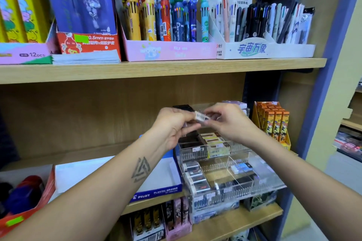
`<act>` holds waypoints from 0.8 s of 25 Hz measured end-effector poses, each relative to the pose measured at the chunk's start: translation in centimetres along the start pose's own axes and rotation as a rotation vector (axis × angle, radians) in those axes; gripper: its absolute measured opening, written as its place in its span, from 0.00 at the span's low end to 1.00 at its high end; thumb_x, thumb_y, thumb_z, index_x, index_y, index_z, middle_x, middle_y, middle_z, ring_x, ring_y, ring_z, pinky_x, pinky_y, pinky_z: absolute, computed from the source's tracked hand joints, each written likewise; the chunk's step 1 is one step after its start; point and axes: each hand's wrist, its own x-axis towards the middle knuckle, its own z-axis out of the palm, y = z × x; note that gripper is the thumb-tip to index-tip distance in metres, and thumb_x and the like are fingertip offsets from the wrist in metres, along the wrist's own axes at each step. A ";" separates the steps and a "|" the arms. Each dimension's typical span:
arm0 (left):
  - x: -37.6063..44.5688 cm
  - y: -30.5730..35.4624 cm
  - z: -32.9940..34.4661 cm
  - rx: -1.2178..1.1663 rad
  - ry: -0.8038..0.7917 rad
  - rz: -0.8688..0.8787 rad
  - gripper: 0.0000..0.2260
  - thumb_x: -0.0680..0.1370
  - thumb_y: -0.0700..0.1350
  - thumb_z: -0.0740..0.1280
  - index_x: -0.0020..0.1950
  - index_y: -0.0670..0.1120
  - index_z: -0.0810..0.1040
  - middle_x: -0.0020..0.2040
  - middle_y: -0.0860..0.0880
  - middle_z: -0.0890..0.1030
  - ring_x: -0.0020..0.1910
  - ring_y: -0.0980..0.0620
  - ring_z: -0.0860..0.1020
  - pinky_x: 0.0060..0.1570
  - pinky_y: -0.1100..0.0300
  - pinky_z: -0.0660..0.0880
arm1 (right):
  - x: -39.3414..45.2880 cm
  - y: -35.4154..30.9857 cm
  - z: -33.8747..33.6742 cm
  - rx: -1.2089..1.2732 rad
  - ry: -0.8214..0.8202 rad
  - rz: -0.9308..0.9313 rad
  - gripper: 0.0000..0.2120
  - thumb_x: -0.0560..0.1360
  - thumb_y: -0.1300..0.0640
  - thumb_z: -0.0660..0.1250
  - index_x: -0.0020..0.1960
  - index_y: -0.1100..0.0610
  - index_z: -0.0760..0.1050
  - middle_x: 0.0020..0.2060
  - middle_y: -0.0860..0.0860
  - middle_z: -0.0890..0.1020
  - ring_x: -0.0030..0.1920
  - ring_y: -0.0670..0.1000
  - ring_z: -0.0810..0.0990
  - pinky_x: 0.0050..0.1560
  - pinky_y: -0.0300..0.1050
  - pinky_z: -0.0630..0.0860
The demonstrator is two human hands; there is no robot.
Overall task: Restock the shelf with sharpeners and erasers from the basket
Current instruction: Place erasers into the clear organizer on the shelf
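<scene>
Both hands meet in front of the middle shelf, above a clear tiered rack. The left hand and the right hand each pinch one end of a small white eraser with curled fingers and thumb. The eraser is in the air between them, over the rack's upper tier. Its long axis runs left to right, tilted a little down toward the right, with a printed label facing the camera.

Just below the hands, the upper tier holds dark and yellow-labelled erasers packed in rows; their number is unclear because the hands cover part of them. In the lower tier, three or four white-and-black erasers lie in the left compartment, and one blue-and-white eraser lies in a compartment to the right. Thin clear dividers split the tiers.

To the left of the rack sits a blue-and-white Pilot box, partly behind the left forearm. To the right stands an orange display box of orange packs. At far left is a red box with dark round items.

On the shelf above, six character pens stand in a pink tray, next to a white tray of slimmer pens. The wooden shelf board runs across above the hands.
</scene>
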 end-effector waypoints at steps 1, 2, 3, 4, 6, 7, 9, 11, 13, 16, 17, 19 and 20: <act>0.5 0.7 0.0 -0.042 0.010 -0.001 0.01 0.77 0.27 0.65 0.46 0.30 0.76 0.43 0.34 0.76 0.40 0.44 0.79 0.41 0.50 0.83 | 1.4 0.8 -0.3 -0.061 0.025 0.011 0.12 0.76 0.53 0.71 0.58 0.55 0.82 0.48 0.50 0.84 0.46 0.50 0.80 0.50 0.47 0.78; 1.0 1.3 -0.1 -0.095 0.015 -0.011 0.04 0.76 0.26 0.63 0.49 0.30 0.75 0.44 0.35 0.75 0.44 0.43 0.78 0.41 0.49 0.83 | 3.0 1.8 -0.5 -0.123 0.046 0.045 0.11 0.77 0.54 0.70 0.58 0.55 0.82 0.49 0.52 0.84 0.46 0.52 0.81 0.51 0.48 0.79; 1.6 1.7 -0.4 -0.161 0.008 -0.027 0.08 0.76 0.25 0.61 0.53 0.30 0.74 0.46 0.34 0.75 0.48 0.41 0.78 0.41 0.47 0.83 | 4.8 2.9 -0.5 -0.190 0.050 0.086 0.10 0.77 0.55 0.70 0.57 0.54 0.82 0.49 0.53 0.85 0.47 0.54 0.82 0.51 0.48 0.79; 2.2 1.9 -0.8 -0.226 -0.012 -0.045 0.10 0.75 0.25 0.59 0.56 0.30 0.73 0.52 0.32 0.75 0.53 0.37 0.78 0.40 0.46 0.83 | 6.6 3.9 -0.4 -0.255 0.022 0.113 0.09 0.77 0.56 0.70 0.56 0.53 0.83 0.49 0.54 0.85 0.48 0.55 0.82 0.51 0.48 0.79; 2.5 1.9 -1.5 -0.295 -0.100 -0.096 0.11 0.77 0.26 0.58 0.59 0.30 0.71 0.59 0.26 0.74 0.58 0.29 0.78 0.38 0.46 0.83 | 9.7 5.1 0.3 -0.340 -0.128 0.129 0.09 0.76 0.57 0.71 0.56 0.54 0.83 0.52 0.53 0.85 0.52 0.54 0.82 0.53 0.46 0.79; 2.6 1.6 -1.7 -0.309 -0.126 -0.116 0.10 0.79 0.27 0.58 0.59 0.30 0.70 0.59 0.25 0.75 0.57 0.28 0.78 0.37 0.46 0.83 | 11.0 5.5 0.8 -0.355 -0.232 0.114 0.08 0.76 0.58 0.71 0.55 0.54 0.83 0.53 0.52 0.85 0.52 0.52 0.82 0.53 0.44 0.78; 2.9 1.4 -1.9 -0.346 -0.129 -0.142 0.09 0.80 0.27 0.57 0.59 0.31 0.70 0.55 0.25 0.76 0.57 0.28 0.79 0.36 0.47 0.83 | 12.7 5.5 1.7 -0.360 -0.448 0.065 0.07 0.75 0.59 0.73 0.52 0.55 0.84 0.51 0.51 0.85 0.49 0.49 0.82 0.51 0.41 0.77; 3.3 1.0 -2.2 -0.396 -0.120 -0.152 0.07 0.79 0.27 0.57 0.55 0.32 0.72 0.54 0.26 0.77 0.58 0.29 0.79 0.36 0.48 0.83 | 13.5 5.1 2.6 -0.375 -0.592 0.041 0.07 0.73 0.59 0.75 0.51 0.54 0.85 0.50 0.50 0.85 0.48 0.48 0.82 0.49 0.41 0.79; 3.5 0.9 -2.5 -0.438 -0.124 -0.166 0.07 0.79 0.28 0.57 0.53 0.33 0.73 0.56 0.27 0.77 0.58 0.31 0.79 0.38 0.47 0.83 | 13.9 5.1 3.4 -0.387 -0.603 0.038 0.08 0.72 0.58 0.76 0.51 0.55 0.85 0.48 0.50 0.85 0.48 0.49 0.82 0.43 0.37 0.78; 3.2 0.7 -2.6 -0.482 -0.169 -0.217 0.07 0.79 0.30 0.56 0.51 0.34 0.73 0.57 0.28 0.78 0.56 0.32 0.80 0.47 0.42 0.81 | 14.2 5.1 4.2 -0.429 -0.518 0.069 0.06 0.72 0.60 0.76 0.48 0.57 0.85 0.45 0.52 0.85 0.44 0.50 0.82 0.30 0.32 0.73; 2.8 0.7 -2.7 -0.495 -0.180 -0.236 0.06 0.79 0.31 0.56 0.50 0.35 0.73 0.58 0.28 0.78 0.55 0.32 0.80 0.50 0.40 0.79 | 14.2 5.2 4.4 -0.433 -0.503 0.086 0.06 0.71 0.60 0.76 0.48 0.57 0.85 0.45 0.52 0.86 0.42 0.50 0.82 0.27 0.32 0.72; 2.3 0.5 -2.7 -0.537 -0.179 -0.259 0.06 0.80 0.34 0.57 0.49 0.36 0.73 0.57 0.27 0.78 0.55 0.31 0.80 0.56 0.38 0.76 | 14.1 5.2 4.6 -0.418 -0.510 0.130 0.07 0.72 0.61 0.75 0.50 0.56 0.85 0.47 0.53 0.86 0.42 0.49 0.82 0.29 0.33 0.74; 2.0 0.4 -2.8 -0.550 -0.169 -0.268 0.06 0.80 0.35 0.57 0.49 0.36 0.73 0.57 0.27 0.78 0.55 0.30 0.80 0.57 0.37 0.75 | 13.9 5.1 4.4 -0.389 -0.497 0.152 0.07 0.73 0.61 0.73 0.51 0.56 0.85 0.49 0.53 0.86 0.44 0.49 0.82 0.33 0.35 0.76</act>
